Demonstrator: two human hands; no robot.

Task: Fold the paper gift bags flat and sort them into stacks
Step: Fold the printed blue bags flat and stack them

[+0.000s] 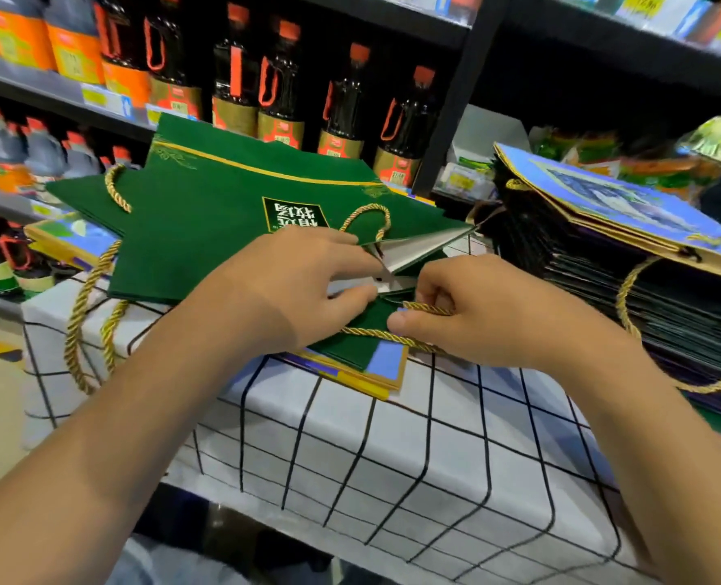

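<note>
A dark green paper gift bag point(215, 213) with gold trim and gold rope handles lies on a pile of green bags in the middle of the table. Its mouth faces right and gapes a little, showing a white inside point(422, 247). My left hand point(303, 285) pinches the bag's open edge between thumb and fingers. My right hand point(476, 314) grips a gold rope handle point(375, 333) at the bag's near corner. On the right stands a tall stack of flat blue bags point(628, 230).
The table wears a white cloth with a black grid point(392, 449). A flat blue and gold bag point(375, 369) lies under the green pile. Shelves of dark sauce bottles point(282, 86) stand close behind. A black shelf post point(455, 103) rises at centre right.
</note>
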